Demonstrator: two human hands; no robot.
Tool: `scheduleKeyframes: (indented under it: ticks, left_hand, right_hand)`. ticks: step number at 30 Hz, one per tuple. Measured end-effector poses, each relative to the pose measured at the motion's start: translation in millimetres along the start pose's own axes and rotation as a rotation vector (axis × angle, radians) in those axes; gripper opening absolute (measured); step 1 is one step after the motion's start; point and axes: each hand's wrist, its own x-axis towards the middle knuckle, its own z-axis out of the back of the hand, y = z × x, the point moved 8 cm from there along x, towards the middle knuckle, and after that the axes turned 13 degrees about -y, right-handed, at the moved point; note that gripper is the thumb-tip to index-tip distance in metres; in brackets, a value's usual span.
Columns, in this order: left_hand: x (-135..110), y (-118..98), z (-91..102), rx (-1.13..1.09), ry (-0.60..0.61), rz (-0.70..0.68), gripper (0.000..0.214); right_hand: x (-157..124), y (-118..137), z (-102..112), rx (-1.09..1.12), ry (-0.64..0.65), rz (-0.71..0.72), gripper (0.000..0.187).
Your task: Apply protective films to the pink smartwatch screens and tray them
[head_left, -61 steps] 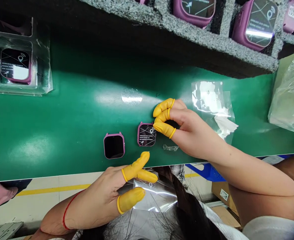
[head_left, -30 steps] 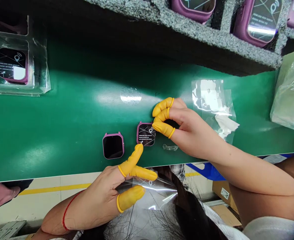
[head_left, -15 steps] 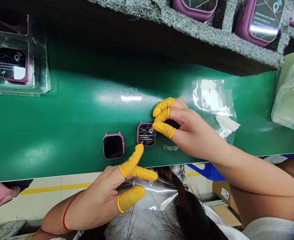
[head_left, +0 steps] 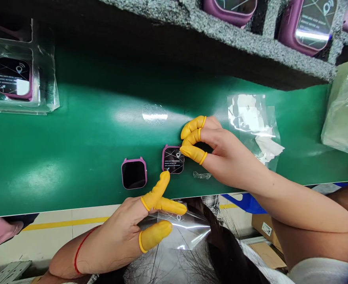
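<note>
A purple-framed smartwatch, its screen covered with a printed film, lies on the green table. My right hand, with yellow finger cots, closes its thumb and fingertips on the watch's upper right corner. The fingertips hide that corner. My left hand, in similar cots, rests its index fingertip on the lower left edge. Below the table edge, a clear film with a printed pin icon hangs from among my left fingers; their grip on it is partly hidden. To the left lies a second purple smartwatch with a dark screen.
A grey foam tray with purple watches overhangs the back. At the left is a clear plastic tray holding more watches. Clear film pieces and a crumpled strip lie near my right hand. A round clear sticker is behind the watches.
Both hands keep nearly the same positions on the smartwatch. The whole view has shifted only very slightly.
</note>
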Motion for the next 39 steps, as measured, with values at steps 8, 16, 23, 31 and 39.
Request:
scheduleKeyframes:
  ticks: [8,16,23,31,39]
  left_hand:
    - [2,-8,-1.9,-0.111,0.016,-0.088,0.059]
    - [4,-10,2.3,-0.191,-0.028,-0.107,0.049]
    - [1,-4,-1.6,-0.41,-0.034,-0.075,0.078]
    - [-1,-6,-5.4,-0.511,-0.087,-0.033,0.084]
    - [4,-20,-10.0,-0.594,-0.207,-0.061,0.095]
  right_hand:
    - [-2,-2,18,0.022,-0.038,0.024,0.025]
    - [-17,4,-8,-0.235,0.139,0.173,0.078]
    - [-19,8,-16,-0.316,0.129,0.209,0.059]
    - [-15,6,-18,-0.303,0.066,0.197,0.038]
    - [-33,49,-13,0.041,0.293,0.098,0.035]
